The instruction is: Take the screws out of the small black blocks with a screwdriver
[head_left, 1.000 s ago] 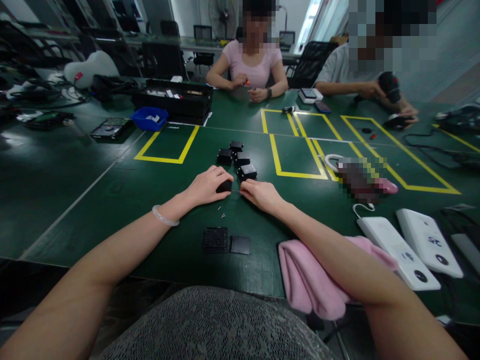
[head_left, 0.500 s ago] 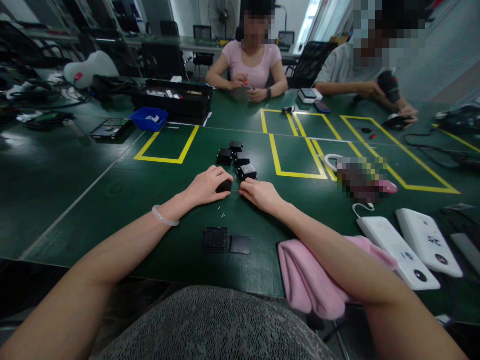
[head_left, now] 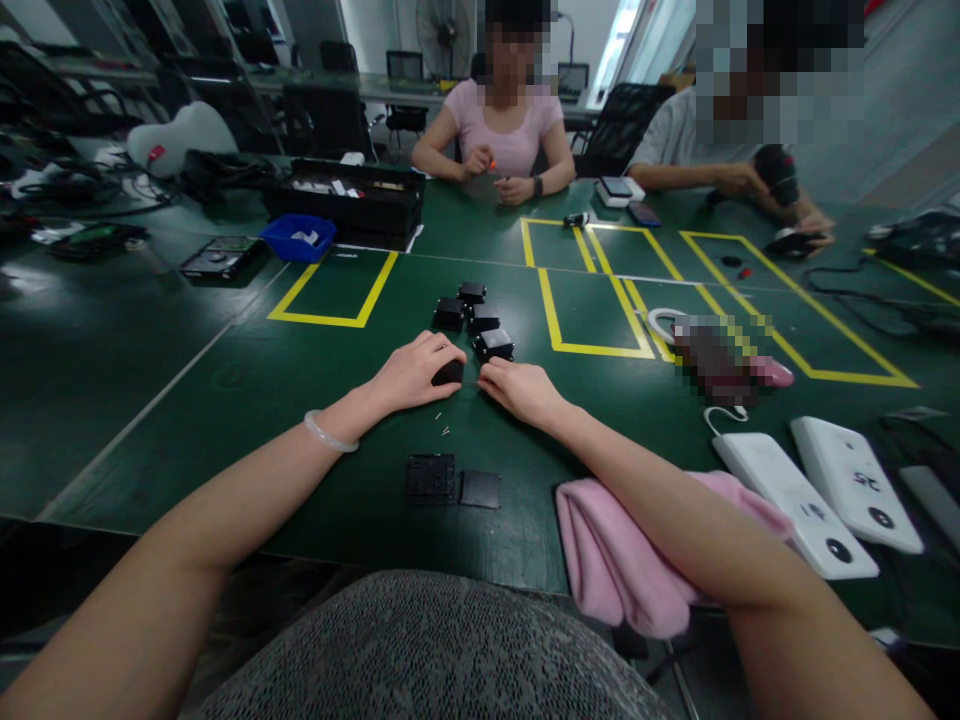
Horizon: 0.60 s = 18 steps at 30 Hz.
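Observation:
My left hand (head_left: 420, 372) is closed around a small black box (head_left: 448, 373), holding it against the green table. Facing it, my right hand (head_left: 521, 388) pinches a thin metal shaft (head_left: 470, 382) that points at the box's right side; the shaft's other end is hidden in my fingers. Just beyond my hands, several similar black boxes (head_left: 493, 345) stand in a cluster. A few tiny screws (head_left: 445, 431) lie on the near side of my left hand. Closer to me are a black moulded part (head_left: 430, 480) and a flat black cover (head_left: 480, 489), side by side.
A pink cloth (head_left: 622, 550) lies under my right forearm, beside white power banks (head_left: 795, 500). Yellow tape (head_left: 604, 351) marks the table. Farther back stand a blue tray (head_left: 298, 240) and a black organizer box (head_left: 375, 215). Two people work across the table.
My hands, the black box and the metal shaft hold almost the same position. No clear movement of the parts on the table shows.

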{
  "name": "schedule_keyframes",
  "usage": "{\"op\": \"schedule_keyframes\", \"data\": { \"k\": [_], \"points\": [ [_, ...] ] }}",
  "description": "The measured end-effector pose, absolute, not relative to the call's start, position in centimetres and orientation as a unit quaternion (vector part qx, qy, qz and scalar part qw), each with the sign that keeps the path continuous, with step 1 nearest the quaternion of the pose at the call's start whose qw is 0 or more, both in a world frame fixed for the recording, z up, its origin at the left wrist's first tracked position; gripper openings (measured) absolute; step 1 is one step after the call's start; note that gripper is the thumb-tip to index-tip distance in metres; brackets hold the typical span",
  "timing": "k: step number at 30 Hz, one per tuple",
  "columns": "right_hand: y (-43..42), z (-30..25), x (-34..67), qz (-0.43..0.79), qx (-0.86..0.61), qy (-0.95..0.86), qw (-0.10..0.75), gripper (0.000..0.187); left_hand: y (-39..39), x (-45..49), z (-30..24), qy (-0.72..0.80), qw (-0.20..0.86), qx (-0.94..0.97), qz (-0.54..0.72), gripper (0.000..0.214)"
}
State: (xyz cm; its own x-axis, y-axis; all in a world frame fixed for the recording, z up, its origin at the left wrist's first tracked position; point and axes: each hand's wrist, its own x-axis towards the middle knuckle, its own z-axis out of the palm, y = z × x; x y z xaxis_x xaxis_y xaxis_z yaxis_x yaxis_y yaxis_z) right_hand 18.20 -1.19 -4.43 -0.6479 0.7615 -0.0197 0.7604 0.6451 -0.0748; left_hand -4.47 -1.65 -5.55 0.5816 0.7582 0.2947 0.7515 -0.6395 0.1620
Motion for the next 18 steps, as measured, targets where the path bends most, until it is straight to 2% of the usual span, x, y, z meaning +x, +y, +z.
{"op": "schedule_keyframes", "data": {
  "k": [18],
  "points": [
    [-0.97,-4.96,18.25,0.042,-0.414,-0.909,0.029,0.025,-1.66,-4.48,-5.50,0.422,0.010,0.891,0.169,0.031]
  ]
}}
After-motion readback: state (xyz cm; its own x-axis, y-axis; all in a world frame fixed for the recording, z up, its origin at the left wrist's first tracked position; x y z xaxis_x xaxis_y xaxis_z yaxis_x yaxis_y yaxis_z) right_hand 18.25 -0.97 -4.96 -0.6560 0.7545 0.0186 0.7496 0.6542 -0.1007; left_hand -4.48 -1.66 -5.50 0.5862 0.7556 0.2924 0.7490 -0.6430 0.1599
